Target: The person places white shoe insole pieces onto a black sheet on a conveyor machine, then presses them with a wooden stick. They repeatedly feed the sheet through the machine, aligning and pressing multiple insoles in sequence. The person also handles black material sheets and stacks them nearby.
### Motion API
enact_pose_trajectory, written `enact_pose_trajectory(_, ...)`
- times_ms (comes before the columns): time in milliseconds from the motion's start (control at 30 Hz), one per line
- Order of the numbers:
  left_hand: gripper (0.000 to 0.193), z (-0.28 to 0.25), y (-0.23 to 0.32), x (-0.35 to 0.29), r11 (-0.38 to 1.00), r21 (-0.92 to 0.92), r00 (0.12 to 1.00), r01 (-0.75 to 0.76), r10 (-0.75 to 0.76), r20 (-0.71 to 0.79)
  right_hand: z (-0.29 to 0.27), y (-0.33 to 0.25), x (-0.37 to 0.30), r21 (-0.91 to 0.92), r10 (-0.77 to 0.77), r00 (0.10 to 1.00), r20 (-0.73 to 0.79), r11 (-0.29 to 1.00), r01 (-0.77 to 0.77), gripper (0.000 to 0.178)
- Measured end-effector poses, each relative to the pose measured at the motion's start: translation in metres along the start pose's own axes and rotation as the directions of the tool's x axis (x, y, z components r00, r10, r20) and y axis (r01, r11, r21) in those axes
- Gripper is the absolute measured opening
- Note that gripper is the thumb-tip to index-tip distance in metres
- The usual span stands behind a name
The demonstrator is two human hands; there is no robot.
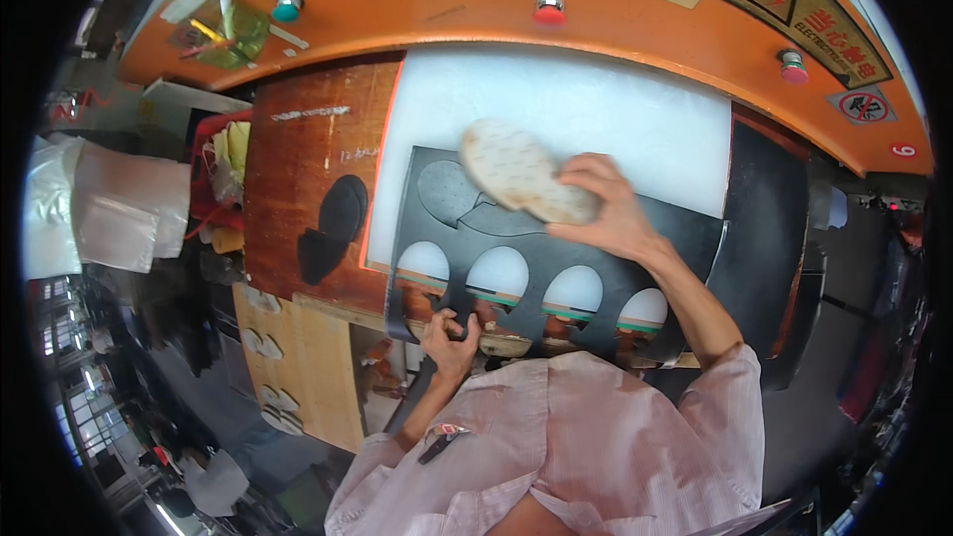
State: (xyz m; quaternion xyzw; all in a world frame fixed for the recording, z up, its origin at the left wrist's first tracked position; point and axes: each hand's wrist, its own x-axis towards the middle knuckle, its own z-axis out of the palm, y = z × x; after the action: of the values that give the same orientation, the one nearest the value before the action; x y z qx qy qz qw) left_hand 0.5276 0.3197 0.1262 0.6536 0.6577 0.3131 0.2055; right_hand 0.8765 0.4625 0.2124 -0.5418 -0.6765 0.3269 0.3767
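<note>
My right hand (608, 208) grips the heel end of a pale, speckled, sole-shaped cutting die (521, 167), blurred by motion. The die is over the far edge of a black sheet (516, 226). A sole-shaped outline (447, 191) is cut in the sheet to the left of the die. Several rounded openings run along the near part of the sheet and let the white board (566, 89) show through. At the near left edge, my left hand (452, 342) has its fingers curled round a strip of the sheet between two openings.
An orange machine beam (397, 15) with coloured buttons spans the far side. Black sole-shaped pieces (342, 213) lie on the brown board at left. Beyond are a red basket (204, 174) and plastic bags (129, 199). Pale pieces (263, 344) rest on a wooden surface at lower left.
</note>
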Motion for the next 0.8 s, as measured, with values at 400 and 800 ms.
enact_pose_trajectory(400,0.031,-0.003,0.007,0.009,0.999,0.022,0.998,0.038,-0.039,0.044,-0.088,0.030,-0.124,-0.469,0.011,0.984,0.177,0.880,0.074,0.055)
enact_pose_trajectory(800,0.028,0.021,0.011,0.042,0.991,-0.063,0.990,-0.116,0.111,-0.089,-0.092,0.006,-0.133,-0.592,-0.087,0.991,-0.105,0.806,0.008,0.057)
